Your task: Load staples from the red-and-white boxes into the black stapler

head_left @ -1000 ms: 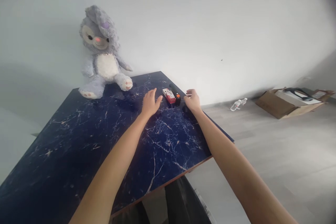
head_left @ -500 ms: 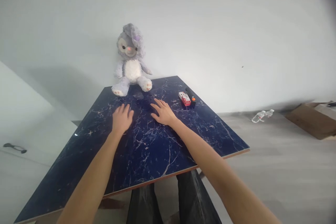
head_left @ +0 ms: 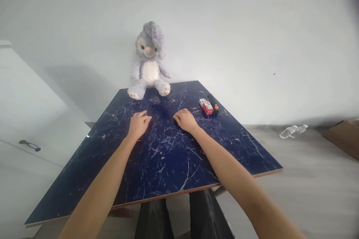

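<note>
- The plush rabbit [head_left: 150, 63] is my landmark: it sits upright at the far edge of the dark blue marbled counter [head_left: 168, 164], with its back to the white wall.
- A small red-and-white box [head_left: 206, 106] lies flat on the counter, to the right of the rabbit and a little nearer to me.
- A slim black object with an orange end [head_left: 213, 104] lies just beside the box, on the side away from the rabbit. I cannot tell what it is.
- I judge the box light and stiff, with thin walls that would crush under a hard squeeze. Its two long sides look like the best place to pinch it.
- The rabbit looks soft, light and squashy, so a hold around the white belly would suit it.
- The left hand [head_left: 138, 124] rests palm down on the counter in front of the rabbit, well short of its feet. Its fingers are loosely bent and close together, and they hold nothing.
- The right hand [head_left: 185, 119] rests on the counter in front of the rabbit and slightly to its right, between the left hand and the box. Its fingers are curled under without being clenched, and they touch only the slab.
- Far to the right of the rabbit, a clear bottle [head_left: 293, 130] lies on the floor [head_left: 308, 179].
- To the left of the rabbit stands a white cabinet [head_left: 28, 119].
</note>
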Demonstrator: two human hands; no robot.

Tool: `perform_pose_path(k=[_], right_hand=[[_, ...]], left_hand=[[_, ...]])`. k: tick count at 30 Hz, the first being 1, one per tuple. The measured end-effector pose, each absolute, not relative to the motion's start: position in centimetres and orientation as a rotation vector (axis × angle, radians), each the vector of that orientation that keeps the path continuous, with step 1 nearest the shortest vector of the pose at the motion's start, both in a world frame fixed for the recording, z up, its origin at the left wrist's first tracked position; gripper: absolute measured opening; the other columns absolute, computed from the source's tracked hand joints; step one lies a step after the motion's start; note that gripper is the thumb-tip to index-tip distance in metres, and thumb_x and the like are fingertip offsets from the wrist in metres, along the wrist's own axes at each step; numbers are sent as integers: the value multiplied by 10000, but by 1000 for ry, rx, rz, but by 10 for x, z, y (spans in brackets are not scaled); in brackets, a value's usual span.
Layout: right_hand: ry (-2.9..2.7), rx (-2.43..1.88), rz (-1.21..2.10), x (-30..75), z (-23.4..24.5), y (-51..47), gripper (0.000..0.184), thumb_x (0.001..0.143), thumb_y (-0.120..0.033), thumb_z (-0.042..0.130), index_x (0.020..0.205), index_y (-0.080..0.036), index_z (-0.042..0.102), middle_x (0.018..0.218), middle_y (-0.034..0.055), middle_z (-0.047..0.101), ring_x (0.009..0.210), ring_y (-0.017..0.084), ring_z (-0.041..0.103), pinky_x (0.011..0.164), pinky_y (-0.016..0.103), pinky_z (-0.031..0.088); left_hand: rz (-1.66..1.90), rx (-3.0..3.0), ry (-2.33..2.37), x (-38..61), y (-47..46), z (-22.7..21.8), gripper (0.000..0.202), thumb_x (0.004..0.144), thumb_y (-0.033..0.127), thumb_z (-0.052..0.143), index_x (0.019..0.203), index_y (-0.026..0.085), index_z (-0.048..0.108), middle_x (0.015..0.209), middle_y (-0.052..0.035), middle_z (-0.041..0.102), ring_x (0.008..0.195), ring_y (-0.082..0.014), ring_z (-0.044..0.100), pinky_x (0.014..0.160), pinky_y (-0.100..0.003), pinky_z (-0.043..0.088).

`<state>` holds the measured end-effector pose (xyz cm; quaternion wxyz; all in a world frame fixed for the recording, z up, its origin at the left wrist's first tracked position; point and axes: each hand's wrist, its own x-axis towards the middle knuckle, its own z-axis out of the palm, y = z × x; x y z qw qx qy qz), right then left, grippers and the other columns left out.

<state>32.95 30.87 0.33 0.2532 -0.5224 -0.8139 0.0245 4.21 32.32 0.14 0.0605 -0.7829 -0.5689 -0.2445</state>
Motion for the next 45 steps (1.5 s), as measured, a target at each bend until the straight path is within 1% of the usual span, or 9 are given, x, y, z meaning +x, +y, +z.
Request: perform_pose_path(k=[5, 9, 12, 16, 19, 23, 30, 35, 45], right_hand=[[-1847, -1563, -215, 356, 16, 309, 398, 1011, -444, 463, 873, -204, 750, 1145, 96, 707, 1212, 303, 499, 1101, 465, 364], [-1505, -1742, -328, 391, 18, 307, 371, 944, -340, 524, 1252, -172, 643, 1521, 168, 414, 1443, 419, 215, 1151, 663, 167], [-1272, -1921, -251, 413, 11, 308, 567, 861, -341, 608, 1399, -180, 531, 1558, 230, 293, 1383, 461, 323, 1078, 677, 276], [-1272, -2014, -79, 427, 3, 310, 484, 885, -334, 558, 1349, -196, 586, 1439, 245, 410, 1190, 406, 550, 995, 581, 416], [-1281, -2022, -71, 431, 4, 312, 553, 866, -332, 570, 1404, -207, 534, 1396, 224, 464, 1174, 390, 568, 996, 536, 433], [-1248, -2026, -9, 441, 3, 317, 869, 782, -388, 651, 1553, -186, 305, 1415, 215, 485, 1197, 384, 567, 1015, 494, 438], [-1348, -1971, 74, 450, 1, 320, 862, 735, -409, 697, 1514, -216, 382, 1331, 154, 600, 1171, 339, 603, 1011, 461, 461], [-1494, -1875, 129, 397, 6, 315, 849, 717, -400, 722, 1490, -224, 420, 1311, 144, 618, 1128, 328, 629, 981, 443, 485], [-1766, -1602, 241, 202, 6, 295, 878, 694, -413, 740, 1478, -207, 401, 1222, 121, 609, 1076, 293, 592, 957, 395, 476]], left_hand=[[-973, -2306, -1734, 44, 318, 9, 448, 966, 505, 487, 707, 257, 755, 1202, -39, 730, 1147, -296, 609, 1083, -467, 443], [-1105, -2203, -1753, 43, 317, 10, 291, 955, 396, 507, 991, 227, 742, 1186, -82, 712, 1131, -282, 621, 1063, -434, 455], [-1085, -2200, -1817, 42, 317, 10, 309, 931, 354, 526, 1140, 198, 692, 1177, -111, 699, 1112, -289, 634, 1028, -428, 476], [-1086, -2227, -1847, 41, 319, 9, 312, 931, 344, 517, 1156, 200, 679, 1171, -113, 703, 1073, -287, 655, 1004, -421, 490], [-1124, -2253, -1855, 42, 320, 6, 323, 923, 341, 525, 1168, 195, 676, 1169, -119, 707, 1035, -287, 671, 976, -425, 504], [-1179, -2280, -1852, 36, 319, 5, 340, 933, 360, 511, 1175, 187, 675, 1169, -121, 711, 1002, -272, 683, 935, -407, 521], [-1107, -2331, -1688, -39, 303, 8, 344, 953, 415, 492, 1149, 214, 691, 1162, -99, 723, 1091, -282, 656, 1024, -429, 480], [-1369, -2086, -1962, -57, 301, 6, 360, 944, 399, 493, 1177, 192, 673, 1085, -101, 735, 918, -231, 698, 892, -365, 547], [-1280, -2126, -2216, -43, 295, 14, 367, 958, 378, 485, 1250, 208, 628, 1070, -105, 767, 1057, -286, 695, 1019, -423, 467]])
